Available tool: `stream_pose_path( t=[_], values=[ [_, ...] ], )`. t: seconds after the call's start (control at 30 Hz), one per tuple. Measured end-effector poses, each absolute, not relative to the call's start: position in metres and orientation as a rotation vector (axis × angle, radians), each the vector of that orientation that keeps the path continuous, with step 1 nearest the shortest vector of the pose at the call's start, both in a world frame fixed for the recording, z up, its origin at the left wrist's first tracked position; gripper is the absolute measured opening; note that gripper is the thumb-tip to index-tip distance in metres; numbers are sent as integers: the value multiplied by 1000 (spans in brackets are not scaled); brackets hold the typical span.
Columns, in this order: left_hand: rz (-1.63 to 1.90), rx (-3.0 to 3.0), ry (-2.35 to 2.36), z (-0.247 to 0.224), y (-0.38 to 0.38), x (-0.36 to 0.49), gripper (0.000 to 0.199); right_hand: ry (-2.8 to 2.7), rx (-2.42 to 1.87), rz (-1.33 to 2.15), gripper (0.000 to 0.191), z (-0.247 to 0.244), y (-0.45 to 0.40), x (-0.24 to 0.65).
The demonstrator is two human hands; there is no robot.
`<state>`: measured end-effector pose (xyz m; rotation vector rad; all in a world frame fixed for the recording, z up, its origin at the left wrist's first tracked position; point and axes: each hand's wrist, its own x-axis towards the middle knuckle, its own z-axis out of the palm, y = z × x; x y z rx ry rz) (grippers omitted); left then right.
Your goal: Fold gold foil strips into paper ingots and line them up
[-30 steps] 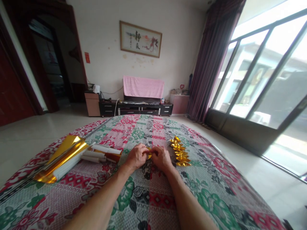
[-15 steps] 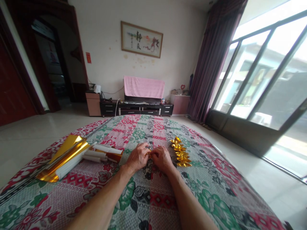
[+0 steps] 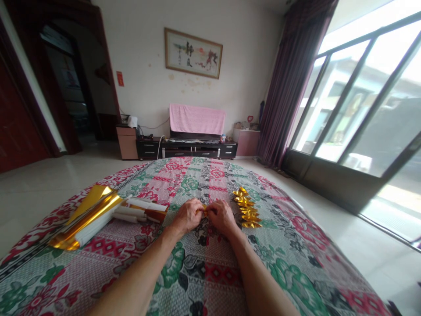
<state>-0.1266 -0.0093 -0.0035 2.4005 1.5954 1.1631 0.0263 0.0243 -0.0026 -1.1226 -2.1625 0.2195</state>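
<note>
1. Left hand (image 3: 189, 216) and right hand (image 3: 222, 217) pinch a small shiny gold paper piece (image 3: 205, 210) between their fingers.
2. Pointy gold paper shapes (image 3: 247, 211) lie in a row near the right hand, on flowery red-and-green cloth (image 3: 204, 285).

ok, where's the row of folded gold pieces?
In the head view, the folded gold pieces lie on the patterned cloth, just right of the right hand.

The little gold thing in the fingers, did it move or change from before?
Not that I can clearly see. The left hand and right hand still pinch the gold piece between them. The pointed gold shapes and the gold sheet stayed where they were.
</note>
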Motion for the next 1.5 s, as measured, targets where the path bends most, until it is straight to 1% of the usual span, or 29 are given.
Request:
stream_pose_path(
  t=[0.3, 0.47, 0.7, 0.83, 0.97, 1.03, 1.17, 1.3, 1.4, 1.5],
  values=[
    [1172, 2370, 1600, -3, -10, -127, 25, -2143, -1113, 264, 23, -2, 24, 26],
    [1201, 2378, 1590, -1, -11, -127, 22, -2097, -1135, 300, 23, 0, 22, 27],
    [1147, 2380, 1591, -1, -11, -128, 23, -2094, -1082, 376, 32, 5, 22, 30],
    [1173, 2384, 1560, 0, -12, -128, 23, -2113, -1049, 405, 30, 6, 21, 31],
    [1192, 2310, 1577, 3, -14, -128, 20, -2144, -1040, 350, 24, 4, 21, 30],
    [1195, 2248, 1607, 4, -14, -127, 19, -2153, -1044, 332, 24, 3, 21, 30],
    [1209, 2141, 1639, 2, -14, -129, 26, -2197, -1008, 344, 27, 3, 21, 30],
    [1313, 2200, 1615, -3, -10, -132, 34, -2200, -995, 361, 26, 4, 20, 30],
    [1367, 2272, 1676, -6, -10, -135, 29, -2150, -1035, 370, 25, 2, 21, 30],
    [1258, 2304, 1719, -5, -11, -136, 22, -2096, -1087, 384, 24, -1, 24, 29]
  ],
)
